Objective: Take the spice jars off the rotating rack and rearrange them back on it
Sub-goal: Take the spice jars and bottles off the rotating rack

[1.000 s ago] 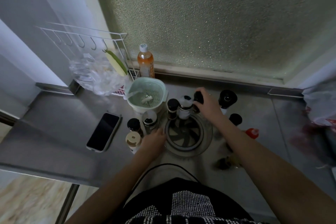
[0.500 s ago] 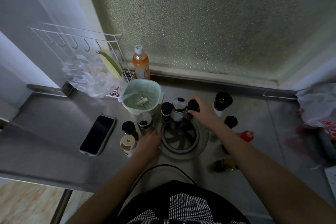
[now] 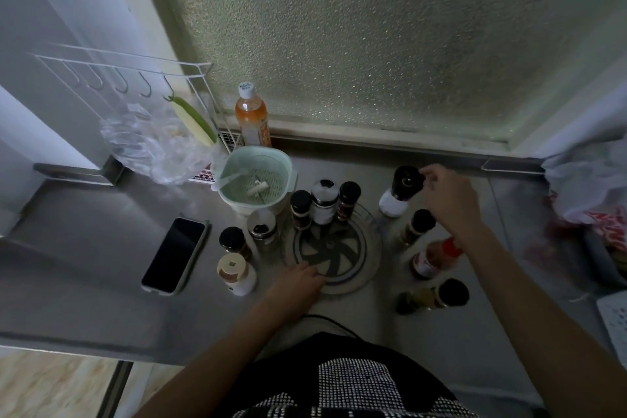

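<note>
Spice jars and their rotating rack (image 3: pixel 368 258), shown on a steel counter (image 3: pixel 84 248). Largest first: the rack is a clear round turntable with a dark spoked hub, lying flat at the middle of the counter, just right of a pale green strainer bowl (image 3: pixel 254 180). I judge it rigid but free to spin, so I would steady it at the rim. My left hand (image 3: pixel 298 282) rests there now, fingertips on the near-left edge, loosely spread and gripping nothing that I can see.

Three jars stand upright at the rack's far edge: a black-capped jar (image 3: pixel 301 209), a white-bodied jar (image 3: pixel 325 197) and a dark red jar (image 3: pixel 347 200), touching or nearly so. Off the rack to the right stands the tall black-topped grinder (image 3: pixel 402 190). My right hand (image 3: pixel 448 200) hovers at its top, thumb and fingers curled near the cap; whether they have closed on it I cannot tell. Below it are a small dark-capped jar (image 3: pixel 415 227), a red-capped bottle (image 3: pixel 436 258) lying tilted, and a jar on its side (image 3: pixel 434 297).

To the rack's left stand a steel-lidded jar (image 3: pixel 261 227), a brown jar (image 3: pixel 234 243) and a tan-lidded white jar (image 3: pixel 235 273), beside a phone (image 3: pixel 174 254).

In my judgement, the jars are light, stiff, smooth-walled and probably glass, hence breakable. I would take each around the body below the cap, not by the lid alone.
</note>
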`<action>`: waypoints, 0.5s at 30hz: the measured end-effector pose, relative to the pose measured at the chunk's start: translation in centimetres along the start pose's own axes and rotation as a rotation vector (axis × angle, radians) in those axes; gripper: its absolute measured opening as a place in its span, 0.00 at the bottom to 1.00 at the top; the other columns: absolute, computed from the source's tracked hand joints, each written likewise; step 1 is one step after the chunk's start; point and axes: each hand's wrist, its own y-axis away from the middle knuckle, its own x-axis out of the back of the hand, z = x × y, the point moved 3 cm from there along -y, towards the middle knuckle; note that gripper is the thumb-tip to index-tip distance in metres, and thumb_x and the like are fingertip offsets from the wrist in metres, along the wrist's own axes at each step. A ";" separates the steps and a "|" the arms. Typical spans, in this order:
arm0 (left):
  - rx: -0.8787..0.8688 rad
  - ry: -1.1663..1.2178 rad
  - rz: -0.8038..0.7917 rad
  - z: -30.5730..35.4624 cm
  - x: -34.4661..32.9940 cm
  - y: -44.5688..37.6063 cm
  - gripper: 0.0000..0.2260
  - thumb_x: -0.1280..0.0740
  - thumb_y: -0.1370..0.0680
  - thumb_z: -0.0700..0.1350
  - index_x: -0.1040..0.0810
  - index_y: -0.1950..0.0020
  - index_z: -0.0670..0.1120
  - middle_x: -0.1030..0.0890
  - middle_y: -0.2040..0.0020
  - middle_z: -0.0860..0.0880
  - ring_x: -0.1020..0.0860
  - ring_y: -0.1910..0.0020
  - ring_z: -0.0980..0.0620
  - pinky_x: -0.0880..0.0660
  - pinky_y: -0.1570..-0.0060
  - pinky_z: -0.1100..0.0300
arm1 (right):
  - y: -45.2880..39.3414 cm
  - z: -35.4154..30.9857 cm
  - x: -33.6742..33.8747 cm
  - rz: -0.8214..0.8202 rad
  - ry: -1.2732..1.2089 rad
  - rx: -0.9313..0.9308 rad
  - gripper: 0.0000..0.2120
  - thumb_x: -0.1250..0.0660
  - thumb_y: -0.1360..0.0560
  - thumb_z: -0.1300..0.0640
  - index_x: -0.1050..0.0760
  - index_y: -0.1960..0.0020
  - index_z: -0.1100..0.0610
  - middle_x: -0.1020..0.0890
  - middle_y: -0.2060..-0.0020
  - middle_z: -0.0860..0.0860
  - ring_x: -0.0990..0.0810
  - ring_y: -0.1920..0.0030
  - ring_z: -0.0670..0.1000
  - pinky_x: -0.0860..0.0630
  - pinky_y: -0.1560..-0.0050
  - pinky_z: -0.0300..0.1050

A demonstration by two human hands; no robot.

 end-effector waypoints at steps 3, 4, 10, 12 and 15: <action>0.045 -0.037 0.020 -0.4 -1.4 -0.5 0.14 0.24 0.44 0.55 0.22 0.65 0.53 0.21 0.68 0.56 0.22 0.67 0.56 0.28 0.71 0.67 | 0.8 1.8 -1.1 -0.306 0.068 -0.195 0.23 0.39 0.25 0.50 0.36 0.30 0.48 0.26 0.35 0.57 0.27 0.37 0.61 0.30 0.37 0.58; 0.057 -0.044 0.041 -0.5 -1.6 -0.5 0.14 0.23 0.45 0.55 0.23 0.65 0.53 0.22 0.69 0.55 0.22 0.67 0.56 0.28 0.71 0.67 | 1.2 1.8 -1.5 -0.315 0.066 -0.184 0.27 0.37 0.26 0.49 0.39 0.29 0.48 0.26 0.35 0.58 0.26 0.38 0.61 0.29 0.38 0.58; 0.196 0.027 0.092 -1.3 -0.5 0.6 0.15 0.24 0.39 0.51 0.23 0.59 0.48 0.21 0.61 0.49 0.21 0.59 0.48 0.26 0.68 0.58 | 1.5 0.5 -2.8 -0.334 0.249 -0.178 0.15 0.28 0.33 0.56 0.30 0.50 0.56 0.25 0.51 0.57 0.25 0.52 0.58 0.28 0.54 0.49; 0.238 0.114 0.064 -1.5 -0.1 0.6 0.13 0.33 0.29 0.47 0.26 0.47 0.44 0.23 0.48 0.43 0.26 0.45 0.43 0.28 0.55 0.52 | 1.7 0.1 -3.1 -0.384 0.288 -0.176 0.12 0.28 0.34 0.60 0.32 0.59 0.58 0.26 0.56 0.57 0.27 0.57 0.57 0.31 0.60 0.46; 0.247 0.135 0.046 -1.4 0.3 0.4 0.15 0.39 0.26 0.49 0.30 0.43 0.44 0.26 0.43 0.43 0.32 0.39 0.42 0.32 0.48 0.51 | 1.9 -1.4 -1.9 -0.334 0.255 -0.058 0.07 0.31 0.33 0.62 0.29 0.57 0.60 0.24 0.58 0.59 0.26 0.60 0.57 0.34 0.66 0.43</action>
